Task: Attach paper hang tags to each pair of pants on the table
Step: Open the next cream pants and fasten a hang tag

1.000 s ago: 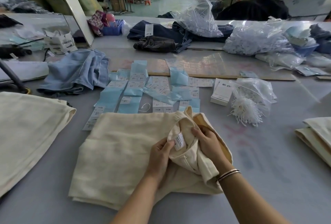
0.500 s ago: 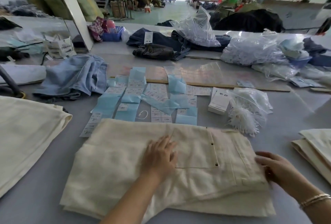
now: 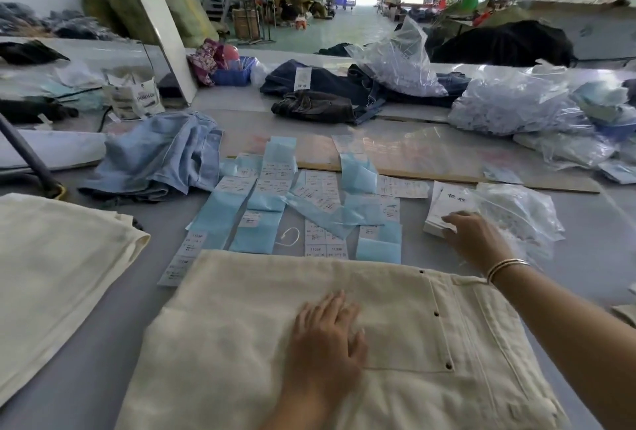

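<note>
Cream pants (image 3: 395, 326) lie folded flat right in front of me, my left hand (image 3: 327, 336) resting open-palmed on them. My right hand (image 3: 476, 240), fingers relaxed, touches the hang tag stack (image 3: 442, 207) just beyond the pants.

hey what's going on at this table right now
A person is tagging pants. The left hand rests flat on a folded cream pair of pants in front of them, while the right hand reaches to a white stack of paper hang tags beside a clear plastic bag. Blue and white label sheets lie spread behind the pants. No tag is on this pair yet.
</note>
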`<control>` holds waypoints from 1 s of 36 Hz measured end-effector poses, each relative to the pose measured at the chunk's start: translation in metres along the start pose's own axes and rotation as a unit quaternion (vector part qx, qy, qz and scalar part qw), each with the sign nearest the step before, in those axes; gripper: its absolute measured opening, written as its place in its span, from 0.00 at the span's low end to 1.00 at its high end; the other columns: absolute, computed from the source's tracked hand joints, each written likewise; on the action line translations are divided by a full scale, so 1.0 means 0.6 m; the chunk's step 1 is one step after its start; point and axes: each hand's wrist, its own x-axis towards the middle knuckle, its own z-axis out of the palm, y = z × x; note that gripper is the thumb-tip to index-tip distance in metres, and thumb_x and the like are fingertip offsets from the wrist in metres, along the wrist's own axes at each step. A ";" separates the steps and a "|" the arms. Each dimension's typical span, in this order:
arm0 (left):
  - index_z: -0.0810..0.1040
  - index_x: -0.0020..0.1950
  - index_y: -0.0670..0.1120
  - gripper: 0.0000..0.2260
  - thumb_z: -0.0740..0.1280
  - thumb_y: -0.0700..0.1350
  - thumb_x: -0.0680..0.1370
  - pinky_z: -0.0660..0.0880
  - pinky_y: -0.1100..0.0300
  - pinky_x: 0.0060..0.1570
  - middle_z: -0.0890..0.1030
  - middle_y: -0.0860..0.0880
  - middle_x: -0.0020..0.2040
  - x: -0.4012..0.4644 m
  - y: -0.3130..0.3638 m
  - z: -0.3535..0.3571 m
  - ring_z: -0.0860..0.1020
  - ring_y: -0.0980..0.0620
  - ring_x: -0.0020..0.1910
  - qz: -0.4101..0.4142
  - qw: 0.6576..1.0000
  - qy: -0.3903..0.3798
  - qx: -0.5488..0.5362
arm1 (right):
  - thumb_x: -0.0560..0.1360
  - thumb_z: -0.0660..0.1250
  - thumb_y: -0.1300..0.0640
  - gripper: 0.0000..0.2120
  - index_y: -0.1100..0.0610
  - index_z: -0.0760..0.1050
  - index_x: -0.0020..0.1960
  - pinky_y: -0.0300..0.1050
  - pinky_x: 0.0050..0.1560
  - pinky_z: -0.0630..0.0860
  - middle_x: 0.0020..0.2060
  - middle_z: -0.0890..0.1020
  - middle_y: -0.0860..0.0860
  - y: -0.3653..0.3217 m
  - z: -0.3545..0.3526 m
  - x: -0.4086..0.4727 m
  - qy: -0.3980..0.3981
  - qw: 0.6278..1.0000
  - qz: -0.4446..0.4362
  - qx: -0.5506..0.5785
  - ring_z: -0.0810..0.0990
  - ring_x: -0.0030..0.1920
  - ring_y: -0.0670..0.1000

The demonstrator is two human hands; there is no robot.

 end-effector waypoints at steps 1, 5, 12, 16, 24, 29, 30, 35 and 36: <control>0.83 0.53 0.54 0.19 0.59 0.57 0.70 0.75 0.51 0.58 0.82 0.54 0.59 0.001 -0.001 0.000 0.80 0.55 0.57 0.000 1.000 -0.002 -0.003 | 0.77 0.64 0.60 0.13 0.62 0.78 0.59 0.51 0.59 0.71 0.58 0.80 0.60 0.000 0.005 0.014 -0.019 1.000 0.006 -0.022 0.76 0.58 0.61; 0.84 0.51 0.54 0.18 0.60 0.57 0.68 0.76 0.51 0.57 0.83 0.54 0.57 0.003 -0.004 0.002 0.81 0.55 0.55 0.006 1.000 0.004 -0.018 | 0.78 0.60 0.56 0.13 0.64 0.75 0.56 0.49 0.54 0.71 0.55 0.78 0.61 0.006 0.012 0.050 -0.075 0.993 0.038 -0.081 0.76 0.58 0.60; 0.83 0.52 0.54 0.19 0.59 0.58 0.69 0.69 0.57 0.61 0.82 0.54 0.58 0.005 -0.002 0.000 0.80 0.55 0.56 -0.009 1.000 -0.010 -0.027 | 0.81 0.57 0.55 0.13 0.58 0.78 0.53 0.47 0.48 0.75 0.52 0.81 0.56 0.016 0.021 0.040 -0.070 0.986 0.009 -0.151 0.80 0.53 0.58; 0.83 0.53 0.55 0.19 0.59 0.58 0.69 0.73 0.57 0.60 0.81 0.54 0.59 0.005 -0.001 -0.002 0.80 0.55 0.57 -0.009 0.999 -0.017 -0.027 | 0.82 0.56 0.55 0.14 0.59 0.79 0.53 0.48 0.49 0.75 0.51 0.82 0.58 0.018 0.014 0.044 -0.072 0.988 -0.013 -0.139 0.81 0.52 0.59; 0.83 0.53 0.54 0.19 0.60 0.57 0.69 0.64 0.57 0.60 0.81 0.54 0.59 0.005 0.001 -0.004 0.80 0.55 0.57 -0.017 0.999 -0.021 -0.028 | 0.80 0.61 0.51 0.13 0.58 0.80 0.49 0.48 0.43 0.74 0.46 0.83 0.59 0.013 -0.001 0.043 -0.047 0.991 -0.003 -0.125 0.82 0.47 0.60; 0.83 0.53 0.55 0.19 0.59 0.58 0.68 0.73 0.58 0.60 0.81 0.55 0.59 0.006 0.003 -0.006 0.80 0.56 0.56 -0.009 1.000 -0.005 -0.016 | 0.77 0.63 0.55 0.09 0.58 0.79 0.45 0.47 0.39 0.73 0.42 0.83 0.58 0.011 0.007 0.038 -0.017 0.994 0.016 -0.109 0.81 0.43 0.59; 0.83 0.52 0.55 0.19 0.59 0.58 0.68 0.74 0.56 0.59 0.82 0.54 0.58 0.007 0.003 -0.006 0.80 0.55 0.56 -0.009 1.000 -0.004 -0.014 | 0.77 0.64 0.55 0.08 0.58 0.80 0.45 0.46 0.38 0.72 0.42 0.83 0.58 0.011 0.011 0.039 -0.019 0.994 0.020 -0.103 0.81 0.43 0.59; 0.83 0.51 0.54 0.19 0.59 0.57 0.68 0.76 0.52 0.57 0.82 0.54 0.58 0.008 0.004 -0.006 0.81 0.55 0.55 -0.007 1.000 -0.006 -0.011 | 0.74 0.69 0.53 0.10 0.60 0.80 0.41 0.46 0.39 0.70 0.40 0.82 0.60 0.028 0.018 0.052 -0.042 0.993 0.100 0.051 0.76 0.38 0.57; 0.83 0.51 0.55 0.19 0.59 0.58 0.68 0.76 0.53 0.57 0.82 0.54 0.58 0.008 0.004 -0.006 0.81 0.55 0.55 -0.007 1.000 -0.002 -0.013 | 0.75 0.68 0.53 0.11 0.62 0.79 0.42 0.48 0.40 0.70 0.39 0.82 0.61 0.032 0.017 0.054 -0.040 0.989 0.112 0.084 0.76 0.38 0.58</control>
